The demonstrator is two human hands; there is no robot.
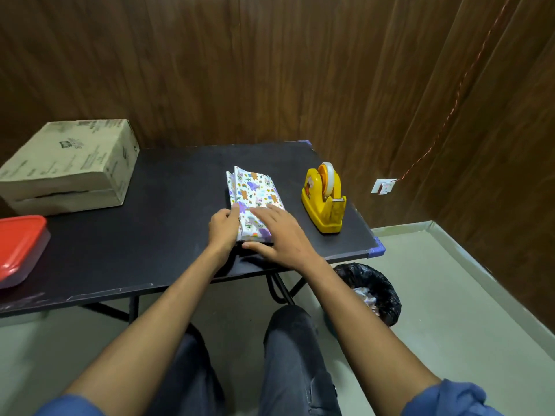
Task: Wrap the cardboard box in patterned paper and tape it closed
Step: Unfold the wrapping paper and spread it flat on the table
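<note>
- The box (255, 199) is fully covered by patterned paper (260, 192), so no cardboard shows; it lies on the table (168, 211) just left of the tape dispenser (324, 198).
- Left hand (223, 225) is at the box's near left corner, fingers curled against the paper edge; their tips are hidden, so I cannot tell if they pinch it.
- Right hand (282, 235) lies flat on the near top, fingers straight, pressing the paper, thumb at the near edge.
- A red-lidded tub (19, 250) is cut off at the left edge.
- A larger carton (69, 166) sits at the table's far left; its print is too blurred to read.
- Black folding table, wood-panelled walls, pale floor, a black-bagged bin (372, 292) beneath.
</note>
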